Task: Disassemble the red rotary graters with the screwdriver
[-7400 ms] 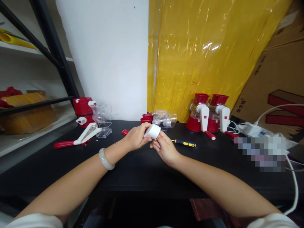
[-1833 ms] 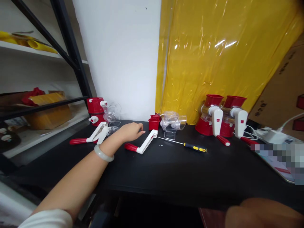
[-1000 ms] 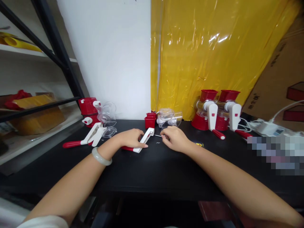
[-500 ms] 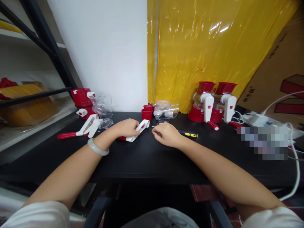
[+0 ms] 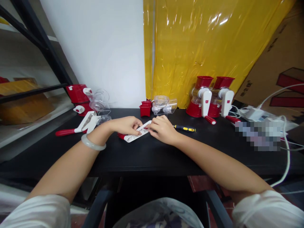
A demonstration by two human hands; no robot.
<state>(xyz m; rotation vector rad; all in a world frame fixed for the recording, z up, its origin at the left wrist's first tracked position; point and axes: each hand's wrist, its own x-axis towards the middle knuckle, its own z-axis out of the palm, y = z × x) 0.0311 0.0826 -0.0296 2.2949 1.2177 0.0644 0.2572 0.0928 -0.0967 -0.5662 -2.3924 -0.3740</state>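
Prob. best: keep crank point(image 5: 131, 138) steady, hollow side up, L hand point(image 5: 127, 125) bracing it, R hand point(image 5: 163, 129) working gently, no forcing. Crank's in front of red box point(image 5: 145, 110); can't tell if it rests on counter point(image 5: 142, 158). L hand pinches the white arm, thumb vs. fingers. R hand half-curled, fingertips at crank's far end; can't tell if gripping anything.

Glossy yellow sheeting point(image 5: 209, 47) adjoins a white panel point(image 5: 99, 53).
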